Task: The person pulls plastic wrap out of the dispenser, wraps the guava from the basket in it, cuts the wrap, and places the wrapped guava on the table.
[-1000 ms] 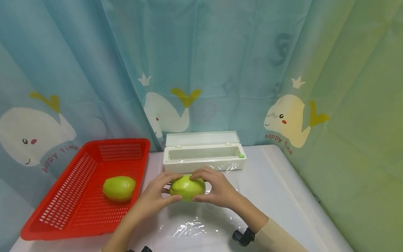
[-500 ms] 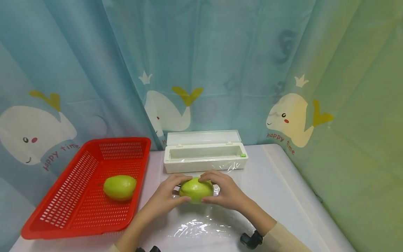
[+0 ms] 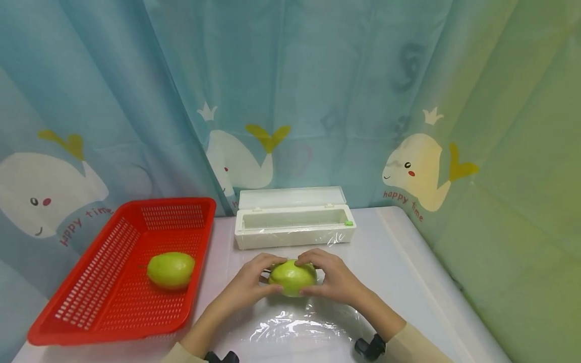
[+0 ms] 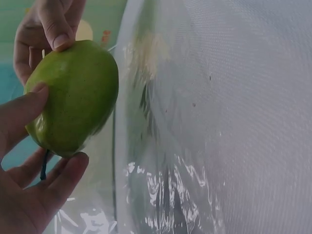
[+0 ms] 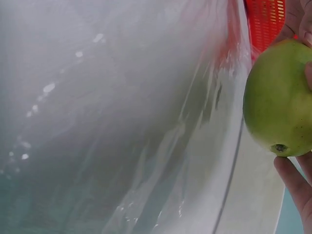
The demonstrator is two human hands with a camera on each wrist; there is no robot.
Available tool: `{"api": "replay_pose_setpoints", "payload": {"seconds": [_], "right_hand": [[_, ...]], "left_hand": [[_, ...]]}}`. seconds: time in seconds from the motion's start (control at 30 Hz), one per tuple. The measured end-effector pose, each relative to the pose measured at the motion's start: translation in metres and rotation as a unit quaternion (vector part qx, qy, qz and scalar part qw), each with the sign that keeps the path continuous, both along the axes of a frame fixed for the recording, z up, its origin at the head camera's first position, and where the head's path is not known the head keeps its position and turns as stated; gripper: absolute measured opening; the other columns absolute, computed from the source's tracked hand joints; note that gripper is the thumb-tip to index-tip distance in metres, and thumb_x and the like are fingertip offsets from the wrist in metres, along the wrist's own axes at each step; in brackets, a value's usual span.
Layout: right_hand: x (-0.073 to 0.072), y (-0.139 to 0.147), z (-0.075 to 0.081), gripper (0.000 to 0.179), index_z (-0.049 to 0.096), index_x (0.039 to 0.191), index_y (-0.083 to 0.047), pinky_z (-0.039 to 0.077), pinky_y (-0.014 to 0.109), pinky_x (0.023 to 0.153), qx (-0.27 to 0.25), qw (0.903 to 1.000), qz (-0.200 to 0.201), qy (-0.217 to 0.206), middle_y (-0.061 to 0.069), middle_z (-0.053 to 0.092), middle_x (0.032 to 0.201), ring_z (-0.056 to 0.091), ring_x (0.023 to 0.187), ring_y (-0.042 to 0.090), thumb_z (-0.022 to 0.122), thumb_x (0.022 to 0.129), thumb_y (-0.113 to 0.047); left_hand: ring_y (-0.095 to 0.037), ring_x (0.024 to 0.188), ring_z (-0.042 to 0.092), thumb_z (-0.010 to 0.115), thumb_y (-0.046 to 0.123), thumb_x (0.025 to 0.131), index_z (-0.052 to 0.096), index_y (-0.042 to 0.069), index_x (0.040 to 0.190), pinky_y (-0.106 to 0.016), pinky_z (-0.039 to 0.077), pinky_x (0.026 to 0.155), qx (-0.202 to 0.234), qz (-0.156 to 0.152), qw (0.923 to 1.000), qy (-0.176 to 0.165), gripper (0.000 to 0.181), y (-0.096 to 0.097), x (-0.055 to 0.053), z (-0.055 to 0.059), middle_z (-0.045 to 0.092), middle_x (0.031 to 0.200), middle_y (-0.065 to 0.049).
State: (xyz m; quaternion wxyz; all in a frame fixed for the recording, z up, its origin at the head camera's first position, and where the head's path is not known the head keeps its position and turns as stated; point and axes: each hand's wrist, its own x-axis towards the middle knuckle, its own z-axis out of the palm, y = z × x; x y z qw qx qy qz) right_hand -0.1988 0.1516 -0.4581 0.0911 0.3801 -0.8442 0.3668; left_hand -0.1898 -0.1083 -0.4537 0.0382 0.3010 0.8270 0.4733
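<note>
Both hands hold a smooth green mango-like fruit [image 3: 292, 277] over a sheet of clear cling film [image 3: 290, 325] on the table. The left hand [image 3: 251, 280] grips its left end, with the thumb in front and fingers behind. Opposite it, the right hand [image 3: 333, 277] grips the right end the same way. A dark stem [image 4: 45, 165] sticks out between the left fingers in the left wrist view. The right wrist view shows a small dark spot at the other end. Whether the fruit touches the film I cannot tell. Behind the hands stands a white cling film box [image 3: 295, 234], its lid raised.
A red perforated basket [image 3: 122, 322] stands at the left, with a second green fruit [image 3: 171, 270] in it. Film runs from the box front toward the person over the white table [image 3: 408, 282]. A whale-print curtain [image 3: 317, 91] hangs behind and to the right.
Both hands have moved to the right and slightly toward the person, carrying the fruit between them. The basket, its fruit and the box have stayed in place.
</note>
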Motion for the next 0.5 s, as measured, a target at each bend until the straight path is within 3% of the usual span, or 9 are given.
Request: {"api": "replay_pose_setpoints", "payload": {"seconds": [0.23,0.5], "right_hand": [[0.0,0.006,-0.001,0.057,0.066,0.12,-0.018,0.055,0.033,0.092,0.009,0.9998,-0.008,-0.018,-0.005,0.064,0.125,0.063,0.114,0.017,0.091,0.07,-0.029],[-0.003,0.013,-0.007,0.058,0.066,0.121,-0.018,0.055,0.034,0.093,0.01,0.9996,-0.004,-0.025,-0.004,0.064,0.127,0.062,0.115,0.019,0.09,0.07,-0.029]], "left_hand": [[-0.028,0.111,0.062,0.079,0.018,0.084,0.057,0.01,0.136,-0.025,0.056,0.083,-0.013,-0.005,0.9999,0.002,0.057,0.006,-0.004,-0.006,0.059,0.13,-0.009],[-0.024,0.11,0.062,0.078,0.025,0.086,0.058,0.013,0.136,-0.038,0.057,0.086,-0.049,0.005,0.9987,0.015,0.056,0.01,-0.005,-0.006,0.061,0.127,-0.003]]}}
